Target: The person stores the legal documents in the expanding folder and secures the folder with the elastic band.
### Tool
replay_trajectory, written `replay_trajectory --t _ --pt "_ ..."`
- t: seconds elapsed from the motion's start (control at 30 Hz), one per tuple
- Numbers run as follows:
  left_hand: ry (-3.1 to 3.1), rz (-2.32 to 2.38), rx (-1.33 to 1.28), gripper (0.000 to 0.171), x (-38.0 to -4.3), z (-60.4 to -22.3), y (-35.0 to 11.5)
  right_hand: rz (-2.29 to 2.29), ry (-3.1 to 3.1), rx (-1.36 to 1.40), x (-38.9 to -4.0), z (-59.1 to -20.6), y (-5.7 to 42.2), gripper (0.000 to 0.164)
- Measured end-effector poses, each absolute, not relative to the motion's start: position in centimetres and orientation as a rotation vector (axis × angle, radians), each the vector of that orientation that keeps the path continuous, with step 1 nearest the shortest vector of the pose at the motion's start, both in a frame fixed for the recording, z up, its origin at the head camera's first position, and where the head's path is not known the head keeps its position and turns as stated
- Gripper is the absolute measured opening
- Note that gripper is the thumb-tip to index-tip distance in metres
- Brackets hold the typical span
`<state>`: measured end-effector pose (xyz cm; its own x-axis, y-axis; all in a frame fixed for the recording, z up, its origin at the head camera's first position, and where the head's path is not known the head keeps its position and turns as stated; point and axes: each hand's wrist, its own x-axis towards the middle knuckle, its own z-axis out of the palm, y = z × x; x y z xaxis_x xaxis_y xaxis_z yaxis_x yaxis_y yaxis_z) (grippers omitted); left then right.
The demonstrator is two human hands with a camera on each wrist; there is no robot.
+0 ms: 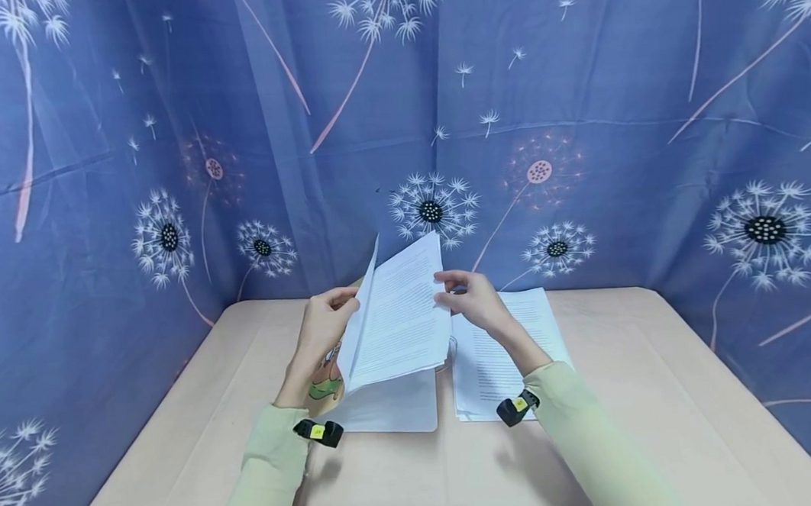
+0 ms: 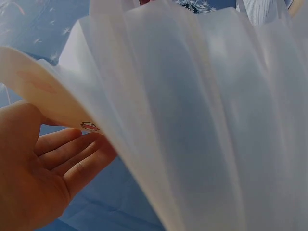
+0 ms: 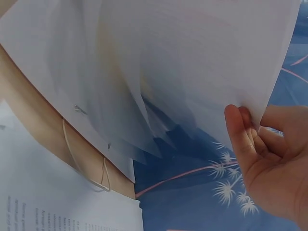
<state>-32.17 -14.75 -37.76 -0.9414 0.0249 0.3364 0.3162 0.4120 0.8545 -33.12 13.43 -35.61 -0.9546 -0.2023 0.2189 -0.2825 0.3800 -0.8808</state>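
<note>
An expanding file folder (image 1: pixel 396 415) with a cartoon picture (image 1: pixel 326 387) on its cover stands partly open in the middle of the table. Its pale, translucent pleats (image 2: pixel 183 115) fan out in the left wrist view. My left hand (image 1: pixel 322 318) grips the yellowish cover (image 2: pixel 48 89) at its edge, thumb on one side and fingers on the other. On the opposite side, my right hand (image 1: pixel 473 299) pinches the edge of raised printed sheets (image 1: pixel 402 314) between thumb and fingers. These sheets tilt up over the folder and hide much of its inside.
A stack of printed paper (image 1: pixel 488 378) lies flat to the right of the folder, partly under my right forearm. A thin elastic loop (image 3: pixel 70 144) hangs from the folder's edge toward that stack. Behind the table (image 1: pixel 619 395) rises a blue dandelion-patterned curtain (image 1: pixel 374 186).
</note>
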Motion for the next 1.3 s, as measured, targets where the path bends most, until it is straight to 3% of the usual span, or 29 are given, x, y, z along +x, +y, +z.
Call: replay_trajectory --t 0.6,0.9,1.3 --pt "-2.390 -1.548 -0.293 0.031 -32.2 -37.8 -14.5 1.783 -2.436 0.419 -33.8 -37.1 11.5 0.053" --pt "-2.388 -1.557 -0.291 0.030 -32.0 -37.8 -14.5 1.780 -2.438 0.372 -34.0 -37.9 10.4 0.045" --pt "-2.383 -1.554 -0.304 0.030 -31.9 -37.8 -14.5 1.834 -2.468 0.348 -33.9 -38.2 9.9 0.051"
